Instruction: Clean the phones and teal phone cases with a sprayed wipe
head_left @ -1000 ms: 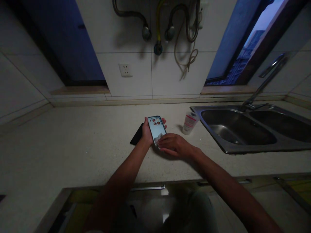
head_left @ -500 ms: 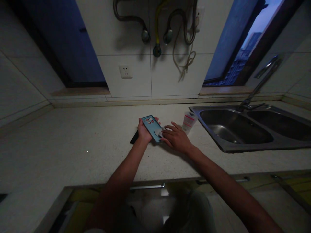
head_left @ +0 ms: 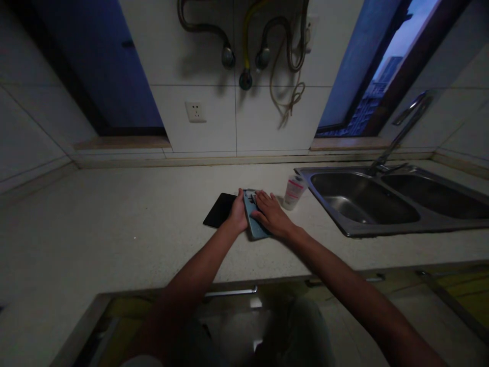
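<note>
My left hand is closed around the left edge of a teal phone case, holding it tilted above the counter. Camera cutouts show near the case's top end. Across the upper right of the case lies my right hand, its fingers stretched out flat and its thumb against the case's surface. A small whitish piece shows by the right fingertips; I cannot make out what it is. A flat black phone rests on the counter just left of my left hand, partly hidden by it.
A clear plastic cup with pink bands stands right of my right hand. Beyond it, a double steel sink with a faucet is set into the pale counter. Hoses and a power socket are on the wall.
The phone case has moved right and turned more upright, uncovering more of the black phone. My right hand has shifted toward the case's top end, the whitish piece with it.
</note>
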A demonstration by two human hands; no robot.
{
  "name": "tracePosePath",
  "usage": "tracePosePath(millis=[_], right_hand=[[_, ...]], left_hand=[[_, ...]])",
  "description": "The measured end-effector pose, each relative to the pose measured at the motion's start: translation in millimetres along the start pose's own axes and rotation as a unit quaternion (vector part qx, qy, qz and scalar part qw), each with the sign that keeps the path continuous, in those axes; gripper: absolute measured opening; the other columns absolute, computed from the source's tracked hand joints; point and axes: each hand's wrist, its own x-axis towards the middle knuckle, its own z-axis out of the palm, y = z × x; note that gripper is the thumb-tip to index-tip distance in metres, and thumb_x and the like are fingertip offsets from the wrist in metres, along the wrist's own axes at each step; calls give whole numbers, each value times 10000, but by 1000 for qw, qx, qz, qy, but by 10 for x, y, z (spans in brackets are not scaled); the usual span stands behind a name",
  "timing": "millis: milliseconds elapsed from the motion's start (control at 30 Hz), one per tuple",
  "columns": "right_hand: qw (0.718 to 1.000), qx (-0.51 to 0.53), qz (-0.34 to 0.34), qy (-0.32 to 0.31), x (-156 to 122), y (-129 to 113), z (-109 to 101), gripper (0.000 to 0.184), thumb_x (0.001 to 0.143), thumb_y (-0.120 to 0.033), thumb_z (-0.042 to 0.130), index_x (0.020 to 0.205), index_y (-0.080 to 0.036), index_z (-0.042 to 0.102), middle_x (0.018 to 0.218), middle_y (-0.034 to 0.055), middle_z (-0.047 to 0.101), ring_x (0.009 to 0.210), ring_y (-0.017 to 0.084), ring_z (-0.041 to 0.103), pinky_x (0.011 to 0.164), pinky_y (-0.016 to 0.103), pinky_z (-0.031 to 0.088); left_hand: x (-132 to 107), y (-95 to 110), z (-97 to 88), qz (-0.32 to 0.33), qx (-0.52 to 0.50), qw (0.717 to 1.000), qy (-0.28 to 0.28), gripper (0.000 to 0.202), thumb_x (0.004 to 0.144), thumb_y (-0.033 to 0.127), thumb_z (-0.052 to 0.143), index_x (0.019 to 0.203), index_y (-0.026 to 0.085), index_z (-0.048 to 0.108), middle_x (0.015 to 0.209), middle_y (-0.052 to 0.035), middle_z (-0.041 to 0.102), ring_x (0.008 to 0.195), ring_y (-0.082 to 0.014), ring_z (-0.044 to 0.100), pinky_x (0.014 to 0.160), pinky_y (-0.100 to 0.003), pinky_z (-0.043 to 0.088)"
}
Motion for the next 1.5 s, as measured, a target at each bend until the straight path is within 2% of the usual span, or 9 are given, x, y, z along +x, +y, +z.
tracePosePath(millis=[167, 300, 467, 667, 800, 1000, 1167, 1367, 1500], right_hand=[[996, 79, -46, 5, -6, -26, 37, 692, 1038, -558, 377, 1603, -165, 299, 1647, 189, 303, 1567, 306, 195, 1254, 633, 179], [986, 146, -82, 16, -21, -66, -5, 697, 1028, -559, 421, 1610, -203, 279, 1653, 162, 281, 1557, 276, 230, 1262, 584, 222], [973, 199, -111, 36, -38, -159, -128, 597, 1013, -503, 511, 1531, -210, 457, 1585, 157, 415, 1496, 288, 378, 1214, 566, 347], [950, 253, -179, 39, -48, -237, -238, 279, 1009, -345, 568, 1228, -279, 728, 1286, 76, 725, 1221, 216, 680, 1070, 451, 538], [932, 284, -223, 24, -44, -285, -294, 211, 1004, -323, 580, 1034, -274, 783, 1075, 51, 803, 1064, 178, 748, 958, 368, 587], [950, 209, -230, 9, -24, -215, -372, 290, 1036, -367, 504, 1007, -271, 776, 991, 48, 809, 934, 169, 754, 888, 351, 571], [981, 70, -178, 18, -11, -24, -404, 347, 1034, -384, 486, 952, -214, 777, 881, 79, 789, 851, 208, 722, 847, 373, 532], [987, 3, -158, 4, -25, 8, -299, 292, 997, -302, 532, 1187, -194, 726, 1149, 114, 761, 1049, 265, 677, 923, 422, 523], [992, -14, -121, 7, -19, 13, -203, 335, 964, -254, 560, 1258, -164, 693, 1262, 151, 715, 1168, 302, 645, 1001, 483, 510]], left_hand=[[18, -39, -4, 0, 7, 1000, 12, 484, 1034, 498, 378, 1019, 141, 705, 961, -125, 768, 1051, -273, 721, 1056, -425, 488], [31, -64, -24, -26, 17, 999, -16, 552, 1024, 555, 356, 1100, 127, 696, 1013, -159, 765, 1041, -293, 725, 1030, -448, 509], [60, -43, -75, -58, 19, 998, -28, 671, 973, 660, 384, 1189, 89, 664, 1040, -213, 752, 1000, -324, 735, 954, -470, 550], [105, 118, -138, 14, 6, 1000, -2, 723, 986, 654, 311, 1272, 76, 638, 1012, -210, 754, 942, -318, 739, 858, -463, 573], [128, 272, -181, 62, 10, 997, 35, 712, 998, 630, 284, 1257, 67, 635, 885, -168, 755, 811, -284, 737, 787, -431, 575], [140, 352, -232, 65, -6, 997, 40, 705, 987, 640, 289, 1222, 83, 650, 862, -168, 750, 793, -294, 728, 753, -433, 568], [158, 350, -257, 48, 1, 997, 55, 735, 988, 648, 253, 1228, 75, 646, 876, -177, 744, 788, -295, 725, 768, -447, 565], [145, 312, -209, 30, 16, 997, 68, 703, 993, 640, 270, 1177, 84, 659, 903, -179, 748, 807, -302, 730, 771, -459, 574], [109, 225, -132, -33, 9, 999, 27, 657, 992, 627, 324, 1064, 85, 687, 880, -183, 745, 812, -306, 739, 782, -457, 586]])
